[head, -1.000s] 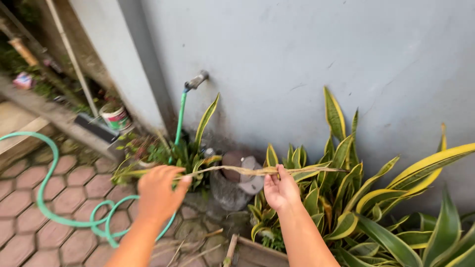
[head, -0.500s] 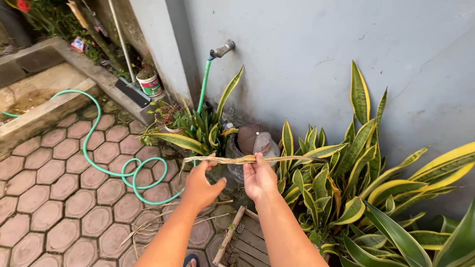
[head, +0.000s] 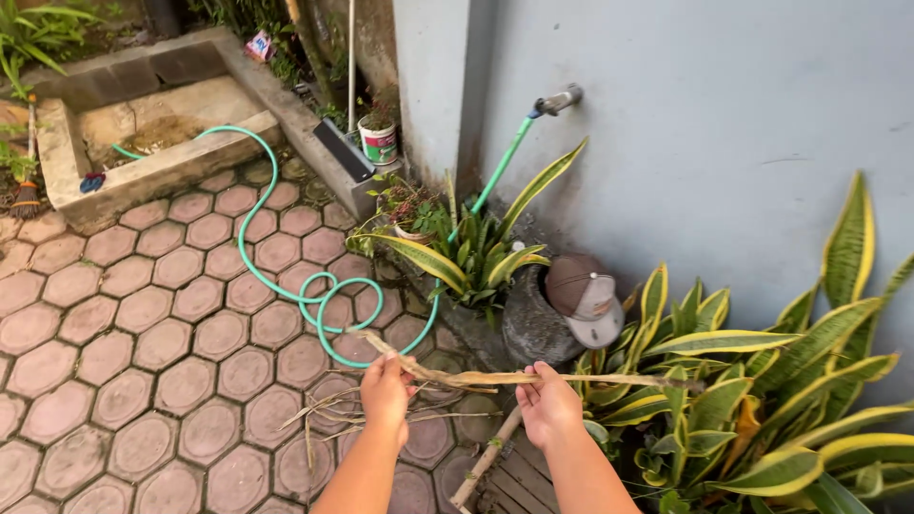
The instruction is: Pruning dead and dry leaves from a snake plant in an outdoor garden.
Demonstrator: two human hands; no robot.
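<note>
Left hand (head: 386, 388) and right hand (head: 546, 405) both clenched around a long, dry, tan withered leaf (head: 476, 378), held roughly level above the reddish hexagonal paving stones (head: 143, 314), one end jutting left past the left hand, the other reaching right into the green, yellow-edged sword-shaped plants (head: 762, 381). Just beyond the leaf, a brown and grey cap (head: 583, 295) resting on a dark rounded stone pot (head: 533, 324). Coiled on the paving, a green garden hose (head: 314, 295) running up to a metal wall tap (head: 557, 99). Scattered dry leaf scraps (head: 328, 411) below the hands.
</note>
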